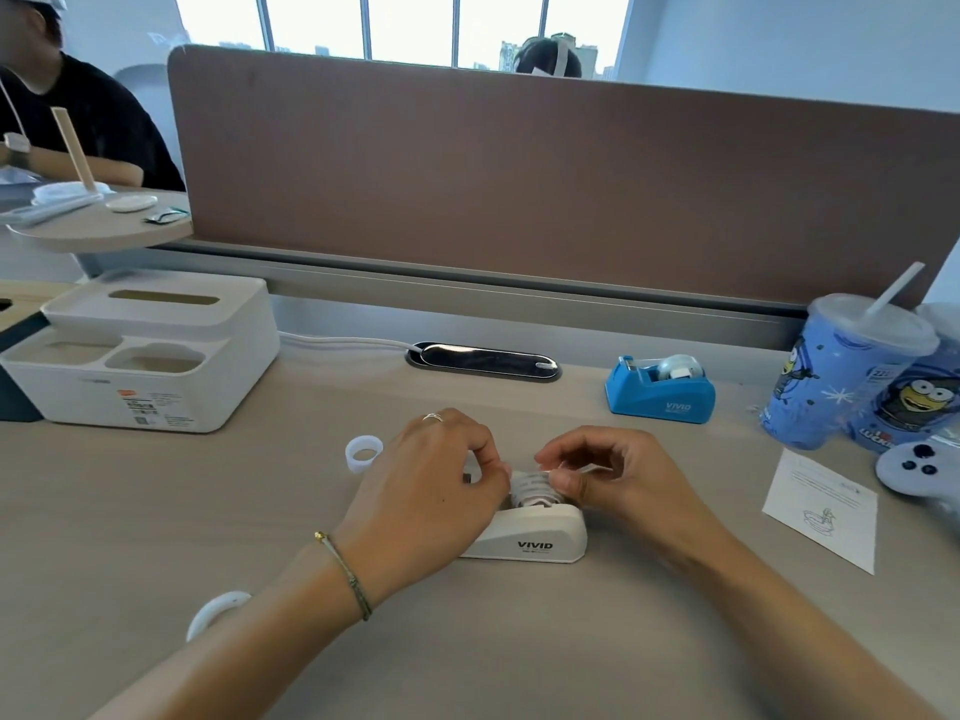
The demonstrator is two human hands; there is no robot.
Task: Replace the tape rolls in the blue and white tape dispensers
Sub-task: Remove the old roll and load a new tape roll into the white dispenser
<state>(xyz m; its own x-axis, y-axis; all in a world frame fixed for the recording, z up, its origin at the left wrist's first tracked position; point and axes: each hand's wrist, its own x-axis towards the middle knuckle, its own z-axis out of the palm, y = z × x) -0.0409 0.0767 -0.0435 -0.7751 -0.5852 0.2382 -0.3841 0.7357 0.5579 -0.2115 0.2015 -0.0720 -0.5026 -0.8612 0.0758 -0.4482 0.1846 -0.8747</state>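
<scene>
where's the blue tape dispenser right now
In the head view the blue tape dispenser stands on the desk's far right, untouched, between the cable slot and the blue cartoon cup.

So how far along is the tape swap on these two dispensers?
The blue dispenser already holds a roll. Both hands, left and right, are at the white dispenser, the right pinching a tape end. Still to do: finish threading it. An empty core lies nearby.
</scene>
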